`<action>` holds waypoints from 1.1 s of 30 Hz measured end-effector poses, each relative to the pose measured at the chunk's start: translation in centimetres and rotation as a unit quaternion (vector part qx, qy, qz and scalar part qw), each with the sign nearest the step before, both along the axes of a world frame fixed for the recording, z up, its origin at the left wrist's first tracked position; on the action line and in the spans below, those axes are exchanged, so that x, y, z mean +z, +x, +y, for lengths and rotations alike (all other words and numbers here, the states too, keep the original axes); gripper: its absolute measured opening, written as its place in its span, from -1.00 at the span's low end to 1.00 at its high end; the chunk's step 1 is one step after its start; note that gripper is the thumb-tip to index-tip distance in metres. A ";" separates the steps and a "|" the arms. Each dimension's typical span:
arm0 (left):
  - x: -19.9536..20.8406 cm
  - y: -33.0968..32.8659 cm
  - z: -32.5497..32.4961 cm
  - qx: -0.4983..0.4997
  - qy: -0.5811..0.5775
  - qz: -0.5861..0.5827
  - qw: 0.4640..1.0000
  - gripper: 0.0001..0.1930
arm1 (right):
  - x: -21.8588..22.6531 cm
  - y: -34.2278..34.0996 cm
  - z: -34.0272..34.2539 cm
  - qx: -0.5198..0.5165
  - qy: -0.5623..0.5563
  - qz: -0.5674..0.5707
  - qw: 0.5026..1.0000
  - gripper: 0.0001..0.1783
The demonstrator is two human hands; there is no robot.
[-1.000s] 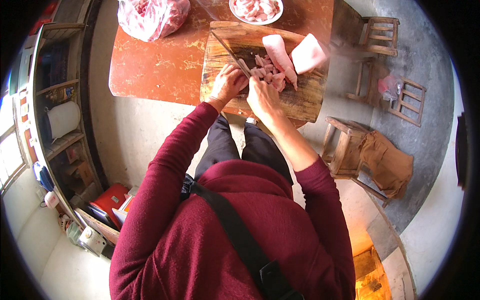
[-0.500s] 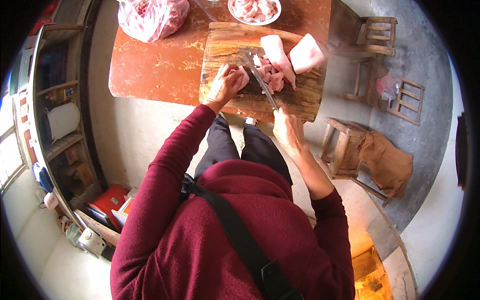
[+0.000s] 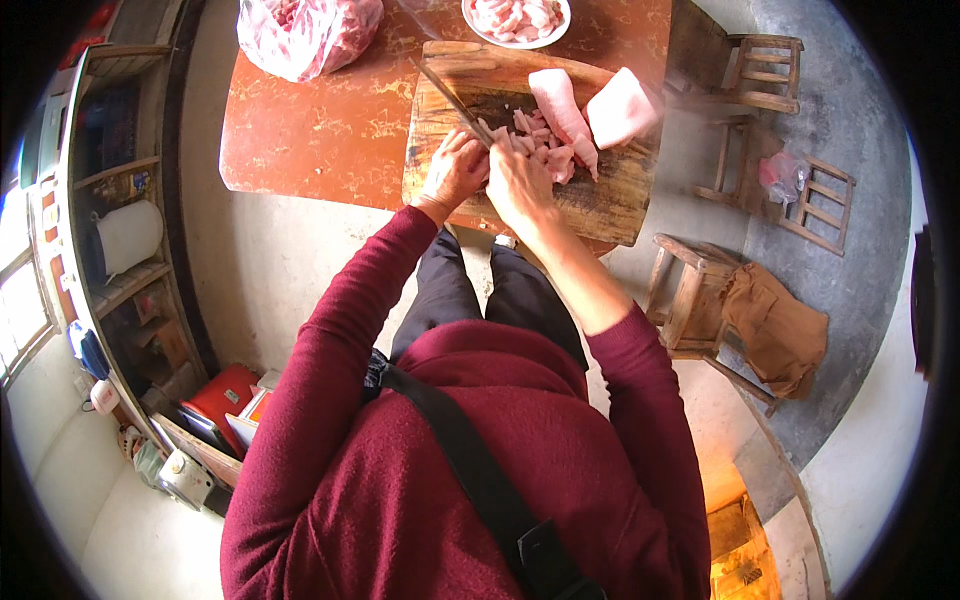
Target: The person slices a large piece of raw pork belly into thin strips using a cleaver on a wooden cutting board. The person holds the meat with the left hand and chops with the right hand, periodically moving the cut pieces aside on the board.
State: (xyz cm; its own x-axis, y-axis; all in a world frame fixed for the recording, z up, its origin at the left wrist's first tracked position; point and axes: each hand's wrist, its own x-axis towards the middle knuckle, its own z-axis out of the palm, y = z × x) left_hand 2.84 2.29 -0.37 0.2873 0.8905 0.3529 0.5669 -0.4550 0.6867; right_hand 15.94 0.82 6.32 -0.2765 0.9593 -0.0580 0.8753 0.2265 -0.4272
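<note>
- Right hand (image 3: 520,185) is gripping the knife (image 3: 450,99), apparently for control.
- Left hand (image 3: 453,172) is curling alongside, perhaps bracing the cut (grasping what, I cannot tell).

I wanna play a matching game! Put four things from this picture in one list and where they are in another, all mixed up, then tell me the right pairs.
Things
1. Knife
2. White dish
3. Plastic bag
4. Brown cloth

Places
A. On the table, to the left of the cutting board
B. Beside the wooden stool, on the picture's right
C. In the right hand
D. On the table, just past the cutting board's far edge

Right pairs: 1-C, 2-D, 3-A, 4-B
</note>
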 end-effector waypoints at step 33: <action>1.2 -0.6 -1.2 0.029 -0.024 -0.021 0.999 -0.88 | 0.8 -0.3 -0.5 -0.003 -0.054 0.029 0.998 -0.90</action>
State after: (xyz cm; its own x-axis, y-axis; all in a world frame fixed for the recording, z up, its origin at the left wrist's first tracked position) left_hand 2.22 1.13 0.85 0.2212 0.9210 0.3208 0.5608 -0.3893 0.7307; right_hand 15.64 0.36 7.10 -0.2771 0.9497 -0.1458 0.8500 0.1716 -0.4981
